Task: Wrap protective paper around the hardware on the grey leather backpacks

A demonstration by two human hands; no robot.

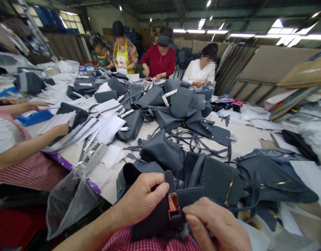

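Observation:
A grey-blue handbag (150, 223) rests in my lap at the bottom middle, with its flap open and a copper-coloured metal clasp (174, 206) on a strap. My left hand (139, 200) curls round the bag's edge, thumb pressed beside the clasp. My right hand (215, 226) is closed too, pinching the strap just right of the clasp. More bags of the same grey-blue colour (215, 177) lie on the table directly beyond my hands.
A long white table (250, 137) carries piles of grey bags, loose straps and white paper sheets (108, 127). A person in a striped apron reaches in from the left (24, 150). Several people work at the far end (160, 59). A clear plastic bag (68, 198) hangs at the table's near-left edge.

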